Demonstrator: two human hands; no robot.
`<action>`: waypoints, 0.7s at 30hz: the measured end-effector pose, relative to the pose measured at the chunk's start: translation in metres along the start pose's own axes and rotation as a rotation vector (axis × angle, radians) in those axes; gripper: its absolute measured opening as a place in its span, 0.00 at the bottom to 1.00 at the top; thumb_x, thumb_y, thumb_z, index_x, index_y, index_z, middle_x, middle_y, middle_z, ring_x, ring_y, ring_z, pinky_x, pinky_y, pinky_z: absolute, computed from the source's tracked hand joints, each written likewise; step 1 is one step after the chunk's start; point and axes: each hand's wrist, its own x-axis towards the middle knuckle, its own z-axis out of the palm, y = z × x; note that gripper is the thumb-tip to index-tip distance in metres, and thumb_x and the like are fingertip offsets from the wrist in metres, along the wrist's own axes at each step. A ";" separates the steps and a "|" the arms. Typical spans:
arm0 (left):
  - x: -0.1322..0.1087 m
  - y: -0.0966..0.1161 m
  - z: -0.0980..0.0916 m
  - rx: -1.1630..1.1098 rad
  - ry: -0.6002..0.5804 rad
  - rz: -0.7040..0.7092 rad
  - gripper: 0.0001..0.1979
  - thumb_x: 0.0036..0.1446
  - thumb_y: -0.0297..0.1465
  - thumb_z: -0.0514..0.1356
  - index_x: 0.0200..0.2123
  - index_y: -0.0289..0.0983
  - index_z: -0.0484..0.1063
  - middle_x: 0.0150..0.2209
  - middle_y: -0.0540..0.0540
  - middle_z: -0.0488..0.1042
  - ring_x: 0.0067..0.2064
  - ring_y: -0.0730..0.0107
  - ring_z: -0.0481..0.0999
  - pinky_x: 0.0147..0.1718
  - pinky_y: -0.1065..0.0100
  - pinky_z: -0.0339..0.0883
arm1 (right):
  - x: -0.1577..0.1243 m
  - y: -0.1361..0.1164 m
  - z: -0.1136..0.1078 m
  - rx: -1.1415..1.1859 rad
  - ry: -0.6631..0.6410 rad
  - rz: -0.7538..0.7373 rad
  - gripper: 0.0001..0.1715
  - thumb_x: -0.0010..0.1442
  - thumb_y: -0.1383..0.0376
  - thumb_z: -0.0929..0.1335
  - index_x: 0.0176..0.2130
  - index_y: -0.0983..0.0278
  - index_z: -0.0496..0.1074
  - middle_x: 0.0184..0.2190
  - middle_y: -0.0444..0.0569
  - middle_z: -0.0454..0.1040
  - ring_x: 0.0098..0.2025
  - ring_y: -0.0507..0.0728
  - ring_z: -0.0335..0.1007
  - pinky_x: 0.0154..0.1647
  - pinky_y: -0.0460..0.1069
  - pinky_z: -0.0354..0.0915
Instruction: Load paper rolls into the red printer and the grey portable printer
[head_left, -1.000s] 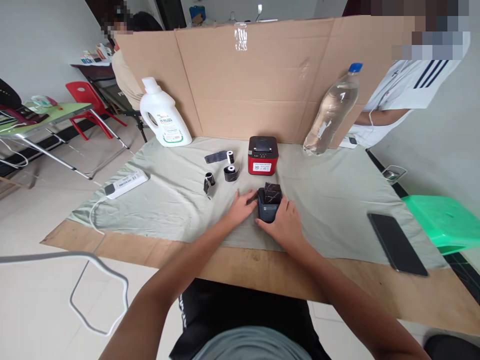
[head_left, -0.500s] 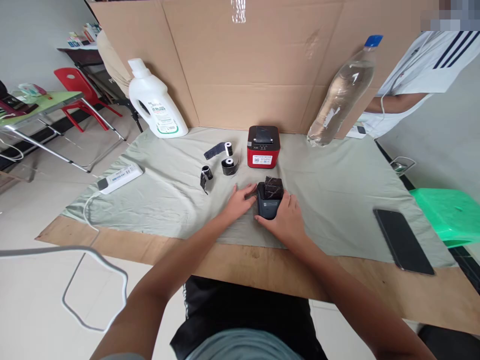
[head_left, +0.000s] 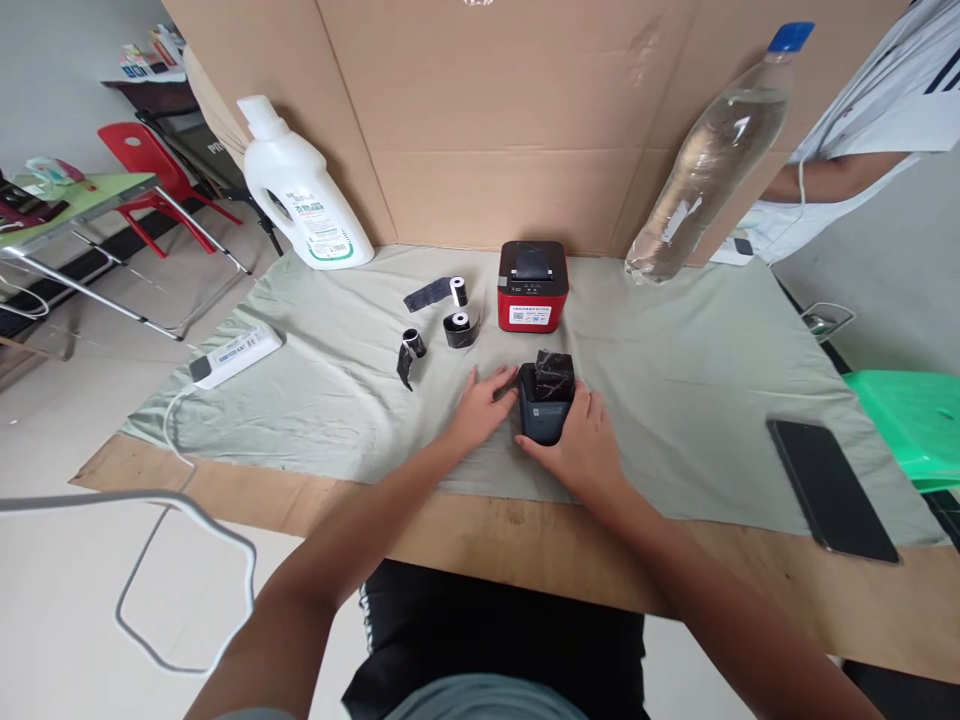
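Observation:
A small dark label printer (head_left: 543, 412) stands on the grey-green cloth (head_left: 675, 390) with a dark marbled roll or lid (head_left: 555, 374) sticking up from its top. My right hand (head_left: 581, 448) wraps round the printer's right and front side. My left hand (head_left: 480, 408) lies on the cloth against the printer's left side, fingers stretched toward it. Behind it sits a red printer (head_left: 532, 285). To the left are three small paper rolls (head_left: 459, 328) with dark strips trailing from them.
A white detergent jug (head_left: 300, 195) and a leaning clear water bottle (head_left: 705, 165) stand against a cardboard wall (head_left: 510, 120). A power strip (head_left: 234, 352) lies at left, a black phone (head_left: 831, 488) at right. Another person's arm (head_left: 825, 178) shows at far right.
The camera has tilted down and moved closer. Both hands stay at the dark printer, shifted slightly right with it.

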 end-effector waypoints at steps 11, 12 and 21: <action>0.000 0.006 -0.001 0.087 -0.025 -0.060 0.28 0.67 0.32 0.55 0.70 0.44 0.63 0.62 0.47 0.76 0.76 0.62 0.54 0.76 0.45 0.28 | 0.000 -0.004 -0.004 -0.040 0.006 -0.014 0.65 0.50 0.42 0.76 0.68 0.75 0.51 0.54 0.69 0.66 0.56 0.75 0.66 0.55 0.65 0.66; -0.001 0.006 -0.001 0.110 -0.028 -0.052 0.27 0.68 0.31 0.54 0.69 0.45 0.64 0.64 0.48 0.74 0.76 0.62 0.54 0.76 0.45 0.28 | 0.000 -0.003 -0.004 -0.041 0.006 -0.013 0.65 0.50 0.42 0.76 0.68 0.75 0.51 0.54 0.69 0.66 0.56 0.75 0.66 0.55 0.65 0.66; -0.030 0.017 0.007 0.556 0.035 0.111 0.23 0.68 0.26 0.52 0.64 0.35 0.70 0.57 0.38 0.78 0.62 0.55 0.74 0.65 0.51 0.61 | -0.001 -0.001 0.001 -0.030 0.045 -0.009 0.64 0.50 0.38 0.74 0.68 0.72 0.51 0.52 0.66 0.67 0.54 0.74 0.66 0.53 0.65 0.67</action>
